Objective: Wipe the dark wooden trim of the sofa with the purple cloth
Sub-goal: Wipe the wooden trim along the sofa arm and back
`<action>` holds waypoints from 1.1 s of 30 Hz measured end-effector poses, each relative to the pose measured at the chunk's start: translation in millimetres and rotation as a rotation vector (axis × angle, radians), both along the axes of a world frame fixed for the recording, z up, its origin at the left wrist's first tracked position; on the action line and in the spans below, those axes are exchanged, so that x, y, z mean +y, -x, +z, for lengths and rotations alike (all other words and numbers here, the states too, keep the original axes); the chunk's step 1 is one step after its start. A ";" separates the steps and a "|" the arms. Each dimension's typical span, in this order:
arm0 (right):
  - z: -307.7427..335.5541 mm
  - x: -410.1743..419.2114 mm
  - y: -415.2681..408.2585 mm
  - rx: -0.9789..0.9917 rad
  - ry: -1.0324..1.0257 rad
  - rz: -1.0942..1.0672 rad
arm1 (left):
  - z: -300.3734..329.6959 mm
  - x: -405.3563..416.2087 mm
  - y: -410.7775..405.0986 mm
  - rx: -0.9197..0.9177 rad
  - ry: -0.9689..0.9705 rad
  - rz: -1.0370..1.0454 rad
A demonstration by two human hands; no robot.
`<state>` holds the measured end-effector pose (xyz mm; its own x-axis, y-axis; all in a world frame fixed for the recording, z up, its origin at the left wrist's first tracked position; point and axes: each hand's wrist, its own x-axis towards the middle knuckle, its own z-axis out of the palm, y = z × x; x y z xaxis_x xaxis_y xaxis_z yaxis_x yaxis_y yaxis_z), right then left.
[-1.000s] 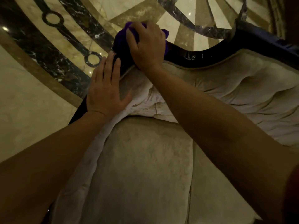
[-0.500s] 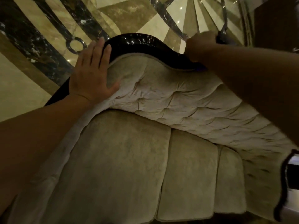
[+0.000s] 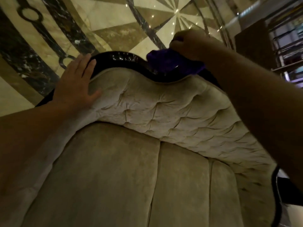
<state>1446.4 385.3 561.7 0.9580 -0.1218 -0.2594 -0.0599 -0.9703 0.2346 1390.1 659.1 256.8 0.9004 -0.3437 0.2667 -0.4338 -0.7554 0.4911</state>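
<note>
Nearest: seat cushions (image 3: 114, 177), then tufted backrest (image 3: 172, 112). No issue there.

Left hand (image 3: 77, 86) is open, flat, palm on the backrest's upper left edge, fingertips lapping onto the dark wooden trim (image 3: 124, 58). Risk: bare skin on glossy lacquer probably leaves prints on a stretch the cloth would have to redo. It's also the brace, so a slip on velvet means the lean goes.

Right hand (image 3: 191, 45) is closed around the bunched purple cloth (image 3: 165, 63), pressed on the trim at the dip past the crest. Risks: a loose tail hangs toward the upholstery and could drag grime onto it, and the wad may bridge the curve and skip the hollow.

Beyond is a polished marble floor (image 3: 98, 17). A dropped cloth lands behind the sofa, an awkward reach.
</note>
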 end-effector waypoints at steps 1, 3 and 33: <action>-7.8 2.2 9.9 0.025 -0.094 0.000 | -2.1 11.8 0.9 0.054 0.034 -0.011; 0.6 -14.5 55.1 0.003 -0.265 -0.060 | 18.2 24.3 4.7 0.034 -0.048 -0.116; 129.6 -27.9 477.9 -0.723 -0.901 0.055 | 380.1 -180.9 384.7 1.033 1.275 -0.302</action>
